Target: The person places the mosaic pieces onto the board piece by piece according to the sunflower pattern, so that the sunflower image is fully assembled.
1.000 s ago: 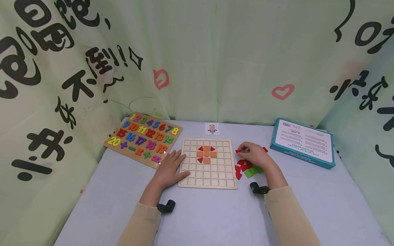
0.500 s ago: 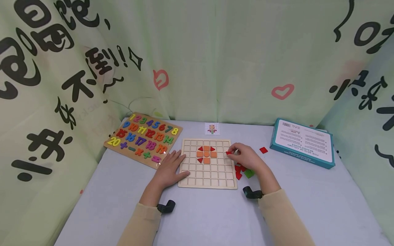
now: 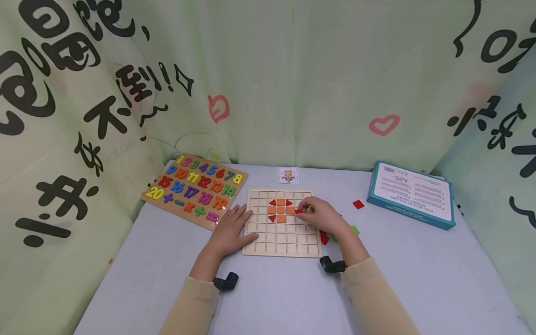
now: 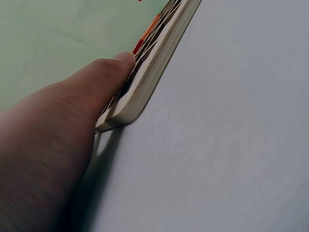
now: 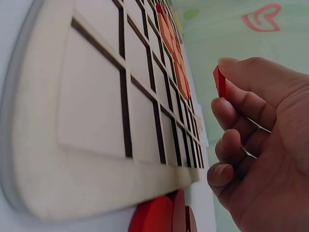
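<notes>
A wooden grid board (image 3: 282,250) lies in the middle of the table, with orange pieces (image 3: 281,218) and several red triangles (image 3: 272,218) set in its upper cells. Between thumb and index finger my right hand (image 3: 320,215) pinches a small red piece (image 5: 219,82), held over the board just right of the orange pieces. My left hand (image 3: 230,231) lies flat at the board's left edge, fingers straight; in the left wrist view its thumb (image 4: 108,79) rests on the board's rim. Loose red pieces (image 3: 324,237) and a green piece (image 3: 355,230) lie right of the board, partly hidden by my right arm.
A number puzzle board (image 3: 197,188) sits at the back left, close to my left fingertips. Behind the grid board is a small pattern card (image 3: 288,175). A teal box (image 3: 412,194) stands at the back right, near a lone red piece (image 3: 358,204).
My right hand has carried the red piece left from beside the loose pile to over the board. The left hand has stayed in place.
</notes>
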{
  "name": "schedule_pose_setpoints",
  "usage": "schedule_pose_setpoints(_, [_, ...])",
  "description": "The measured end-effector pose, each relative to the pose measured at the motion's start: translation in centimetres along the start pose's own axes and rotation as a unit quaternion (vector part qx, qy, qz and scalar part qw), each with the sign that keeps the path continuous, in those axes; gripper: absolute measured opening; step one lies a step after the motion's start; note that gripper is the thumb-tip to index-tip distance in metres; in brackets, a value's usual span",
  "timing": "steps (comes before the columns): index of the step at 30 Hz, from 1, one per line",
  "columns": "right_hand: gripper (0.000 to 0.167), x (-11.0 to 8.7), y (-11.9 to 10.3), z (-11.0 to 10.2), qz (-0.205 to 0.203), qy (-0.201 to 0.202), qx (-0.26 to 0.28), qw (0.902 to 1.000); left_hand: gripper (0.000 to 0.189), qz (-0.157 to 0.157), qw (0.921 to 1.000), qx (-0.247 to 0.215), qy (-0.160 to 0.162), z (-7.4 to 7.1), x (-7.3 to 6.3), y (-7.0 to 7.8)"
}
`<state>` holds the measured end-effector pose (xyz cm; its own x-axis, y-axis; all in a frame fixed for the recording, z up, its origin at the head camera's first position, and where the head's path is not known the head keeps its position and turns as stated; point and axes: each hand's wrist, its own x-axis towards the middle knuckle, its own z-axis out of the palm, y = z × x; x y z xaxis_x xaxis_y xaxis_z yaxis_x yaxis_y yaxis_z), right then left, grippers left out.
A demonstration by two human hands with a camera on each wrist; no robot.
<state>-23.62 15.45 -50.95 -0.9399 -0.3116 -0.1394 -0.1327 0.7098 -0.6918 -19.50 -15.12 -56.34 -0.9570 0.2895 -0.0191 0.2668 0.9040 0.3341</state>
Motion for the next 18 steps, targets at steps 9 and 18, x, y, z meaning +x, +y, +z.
schedule_pose_setpoints(9, [0.024,0.3,-0.7,1.1,0.002,-0.001,0.000,1.0000,0.083,0.003,1.0000,-0.002,-0.002,-0.1,-0.1,0.0])
schedule_pose_setpoints(18, [0.017,0.7,-0.8,2.2,0.009,-0.001,-0.018,0.9998,0.082,0.004,1.0000,-0.001,-0.003,-0.2,0.0,0.0])
